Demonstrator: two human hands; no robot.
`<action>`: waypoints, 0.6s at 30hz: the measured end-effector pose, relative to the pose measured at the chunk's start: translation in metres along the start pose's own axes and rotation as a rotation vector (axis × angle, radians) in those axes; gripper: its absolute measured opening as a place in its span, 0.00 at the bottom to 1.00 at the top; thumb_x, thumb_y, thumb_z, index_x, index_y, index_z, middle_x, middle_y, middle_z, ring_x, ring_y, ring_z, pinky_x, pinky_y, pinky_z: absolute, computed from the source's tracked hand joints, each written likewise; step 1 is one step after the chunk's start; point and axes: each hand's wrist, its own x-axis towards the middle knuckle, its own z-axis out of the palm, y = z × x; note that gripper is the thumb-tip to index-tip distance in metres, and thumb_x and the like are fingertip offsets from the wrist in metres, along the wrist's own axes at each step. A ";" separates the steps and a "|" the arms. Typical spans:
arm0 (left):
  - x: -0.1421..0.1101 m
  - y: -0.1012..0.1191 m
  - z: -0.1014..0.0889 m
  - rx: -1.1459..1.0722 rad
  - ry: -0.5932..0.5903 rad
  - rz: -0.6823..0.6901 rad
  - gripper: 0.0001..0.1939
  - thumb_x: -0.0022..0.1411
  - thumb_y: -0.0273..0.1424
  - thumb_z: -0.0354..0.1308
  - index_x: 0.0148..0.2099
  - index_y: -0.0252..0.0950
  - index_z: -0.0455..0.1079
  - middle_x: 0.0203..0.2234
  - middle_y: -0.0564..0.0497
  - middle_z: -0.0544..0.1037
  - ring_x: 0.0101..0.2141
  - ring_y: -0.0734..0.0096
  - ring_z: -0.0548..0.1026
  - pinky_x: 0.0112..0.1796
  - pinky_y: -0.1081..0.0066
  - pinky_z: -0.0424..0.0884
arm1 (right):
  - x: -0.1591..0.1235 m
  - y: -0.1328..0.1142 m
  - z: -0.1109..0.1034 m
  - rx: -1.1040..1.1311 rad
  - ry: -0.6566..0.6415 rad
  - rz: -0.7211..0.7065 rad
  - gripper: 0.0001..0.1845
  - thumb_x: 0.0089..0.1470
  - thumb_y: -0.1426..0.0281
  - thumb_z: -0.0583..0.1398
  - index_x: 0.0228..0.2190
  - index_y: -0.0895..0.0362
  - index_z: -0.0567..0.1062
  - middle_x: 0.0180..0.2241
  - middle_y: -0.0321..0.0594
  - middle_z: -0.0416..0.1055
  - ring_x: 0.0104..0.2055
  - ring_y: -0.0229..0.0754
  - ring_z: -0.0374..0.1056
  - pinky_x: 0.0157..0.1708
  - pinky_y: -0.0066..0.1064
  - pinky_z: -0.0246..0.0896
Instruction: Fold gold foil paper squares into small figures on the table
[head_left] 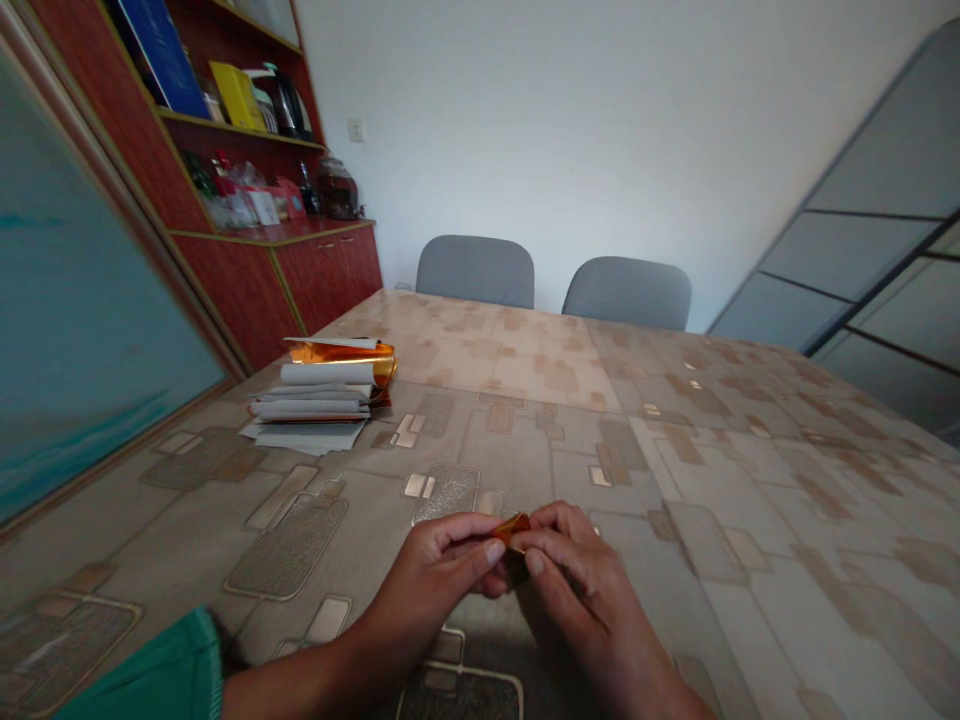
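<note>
My left hand (431, 570) and my right hand (581, 580) meet just above the patterned table cover, a little right of centre. Between their fingertips I pinch a small rolled piece of orange-gold foil (514, 530), mostly hidden by my fingers. Up and to the left, well out of reach of my fingers, lies a loose stack of folded silver and orange-gold foil sheets (322, 395) on pale grey paper. Neither hand touches that stack.
The beige-patterned table cover (600, 450) spreads across a large table. A red-brown wooden cabinet (247, 240) with bottles and jars stands beyond its left side. Two grey chairs (476, 270) stand at the far edge. A green sleeve (142, 670) shows at bottom left.
</note>
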 end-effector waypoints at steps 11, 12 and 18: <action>0.002 -0.002 0.000 -0.058 0.015 -0.003 0.26 0.44 0.45 0.77 0.33 0.34 0.68 0.22 0.53 0.79 0.23 0.74 0.76 0.28 0.75 0.72 | -0.001 0.010 0.001 0.094 0.076 0.039 0.06 0.59 0.70 0.60 0.29 0.55 0.75 0.30 0.37 0.70 0.33 0.41 0.69 0.32 0.31 0.60; 0.002 -0.002 0.000 -0.045 0.015 -0.007 0.26 0.44 0.45 0.77 0.32 0.34 0.69 0.22 0.53 0.79 0.23 0.74 0.76 0.28 0.75 0.72 | -0.001 0.011 0.001 0.090 0.075 0.033 0.06 0.59 0.71 0.61 0.29 0.55 0.75 0.30 0.37 0.70 0.33 0.41 0.69 0.32 0.31 0.60; 0.002 0.002 0.000 -0.098 -0.012 0.011 0.26 0.45 0.42 0.77 0.32 0.37 0.63 0.20 0.55 0.78 0.20 0.76 0.75 0.23 0.78 0.69 | 0.000 0.005 -0.006 0.049 0.034 0.023 0.08 0.64 0.69 0.58 0.32 0.54 0.76 0.31 0.37 0.71 0.33 0.41 0.69 0.33 0.31 0.61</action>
